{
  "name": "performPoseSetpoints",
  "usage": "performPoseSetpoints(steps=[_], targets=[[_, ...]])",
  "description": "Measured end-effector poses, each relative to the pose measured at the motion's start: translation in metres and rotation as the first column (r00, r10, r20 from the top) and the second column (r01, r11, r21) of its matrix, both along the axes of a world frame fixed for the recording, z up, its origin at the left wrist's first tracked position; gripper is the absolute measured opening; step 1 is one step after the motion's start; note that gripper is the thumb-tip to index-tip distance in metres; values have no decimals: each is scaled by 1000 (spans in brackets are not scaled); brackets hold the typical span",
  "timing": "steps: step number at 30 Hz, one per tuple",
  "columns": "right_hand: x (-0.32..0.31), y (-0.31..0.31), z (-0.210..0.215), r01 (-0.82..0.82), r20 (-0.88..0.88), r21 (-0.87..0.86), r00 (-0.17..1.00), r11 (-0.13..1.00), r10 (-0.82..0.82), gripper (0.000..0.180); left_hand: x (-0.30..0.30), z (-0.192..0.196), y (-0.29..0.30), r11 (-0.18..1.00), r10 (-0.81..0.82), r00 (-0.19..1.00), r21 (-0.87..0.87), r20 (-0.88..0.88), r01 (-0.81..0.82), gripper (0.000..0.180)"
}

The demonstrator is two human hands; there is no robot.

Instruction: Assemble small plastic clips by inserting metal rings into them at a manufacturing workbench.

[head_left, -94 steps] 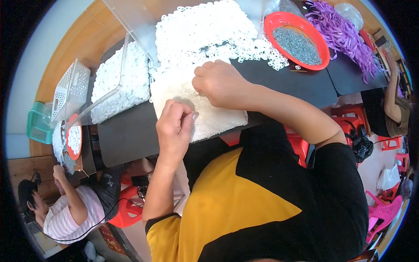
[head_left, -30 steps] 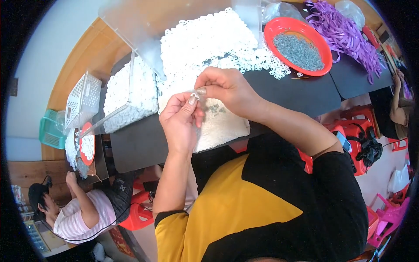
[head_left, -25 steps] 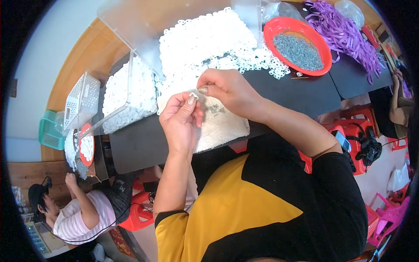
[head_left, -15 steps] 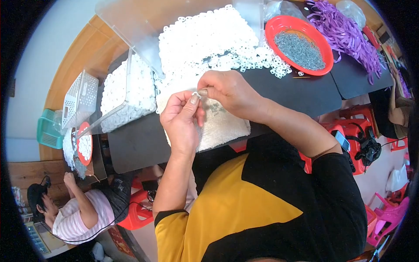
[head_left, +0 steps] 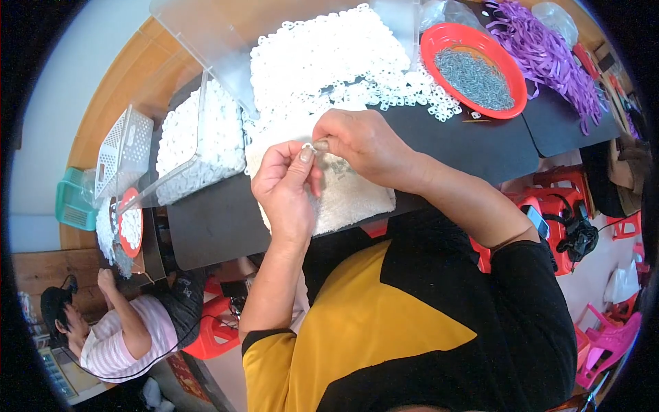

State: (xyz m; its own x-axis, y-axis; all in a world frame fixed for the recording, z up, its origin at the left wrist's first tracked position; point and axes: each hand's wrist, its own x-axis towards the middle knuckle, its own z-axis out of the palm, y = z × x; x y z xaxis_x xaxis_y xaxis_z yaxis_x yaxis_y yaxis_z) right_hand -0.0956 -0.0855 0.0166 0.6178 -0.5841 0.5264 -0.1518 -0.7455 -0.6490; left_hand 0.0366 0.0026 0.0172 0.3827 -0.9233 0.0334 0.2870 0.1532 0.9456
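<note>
Thumb and fingers of my left hand [head_left: 283,196] pinch a small white plastic piece [head_left: 308,145] above a cream towel [head_left: 357,202]. My right hand [head_left: 367,145] meets it there, its thumb and forefinger closed at the piece's right side. What the right fingertips grip is too small to make out. Some small grey bits [head_left: 338,167] lie on the towel, partly behind my right hand. Just beyond both hands, a big heap of white plastic pieces [head_left: 329,51] spills out of a clear bin [head_left: 226,51] toward the towel.
Right of the heap stands a red basin [head_left: 519,86] of small metal pins [head_left: 473,79], with purple straps [head_left: 546,58] beyond. Another clear bin [head_left: 201,147] of white pieces stands left on the dark table [head_left: 206,237]. A person [head_left: 127,329] sits at far left; red stools [head_left: 549,199] stand right.
Both hands keep nearly the same pose, pinching at the same spot. The surroundings have shifted very slightly in the picture.
</note>
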Motion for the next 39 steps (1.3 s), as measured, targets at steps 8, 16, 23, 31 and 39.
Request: performPoseSetpoints(steps=[8, 16, 23, 31, 39], targets=[[2, 0, 1, 3, 117, 93, 993, 996, -14, 11, -9, -3, -8, 994, 82, 994, -70, -70, -87, 3], [-6, -7, 4, 41, 115, -76, 993, 996, -32, 9, 11, 12, -4, 986, -84, 979, 130, -185, 109, 14], [-8, -4, 7, -3, 117, -164, 993, 986, 22, 9, 21, 15, -5, 950, -248, 950, 143, -192, 277, 12], [-13, -4, 3, -32, 132, 24, 991, 999, 28, 7, 12, 7, -5, 965, -219, 967, 120, -134, 235, 10], [-15, -3, 3, -56, 128, 99, 991, 994, 43, 9, 7, 1, -4, 980, -189, 979, 55, -71, 193, 9]])
